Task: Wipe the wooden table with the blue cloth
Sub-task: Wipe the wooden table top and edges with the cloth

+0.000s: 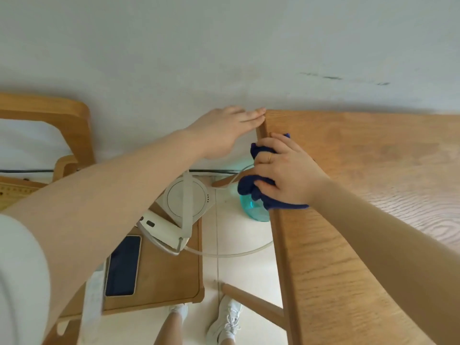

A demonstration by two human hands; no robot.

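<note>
Two bare hands are seen at the far left corner of the wooden table [361,195]. The blue cloth [258,190] is clamped under the right hand [286,175], whose fingers are curled down over it, pressing it onto the table's left edge; bunched folds spill out beyond the fingertips and below the palm, over the edge. A ring [270,158] is worn on one finger. Just beyond that grip, the left hand [224,130] is held flat with fingers together, its fingertips apparently touching the table corner, though blur leaves contact uncertain. Below the cloth, a teal bottle [256,212] is partly hidden.
</note>
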